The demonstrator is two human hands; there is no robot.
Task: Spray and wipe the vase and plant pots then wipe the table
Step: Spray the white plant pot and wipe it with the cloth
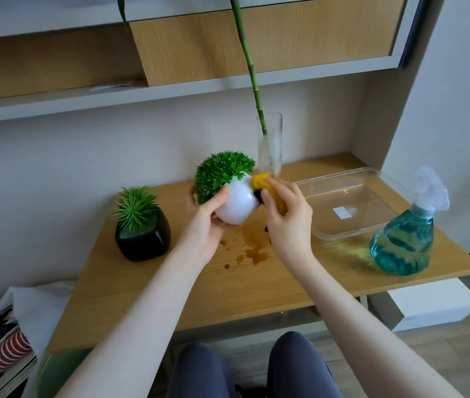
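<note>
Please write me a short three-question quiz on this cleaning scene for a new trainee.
1. True or false: the white pot stands on the table.
2. What does the right hand press against that pot?
3. Which stands nearest the table's right edge: A black pot, B glass vase, C spray bottle?

Key: 1 false, the left hand holds it tilted above the table; 2 a yellow cloth; 3 C.

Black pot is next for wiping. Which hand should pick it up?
Probably the left hand. The black pot sits on its side of the table, and the right hand has the yellow cloth in its grip. The white pot must go down first.
</note>
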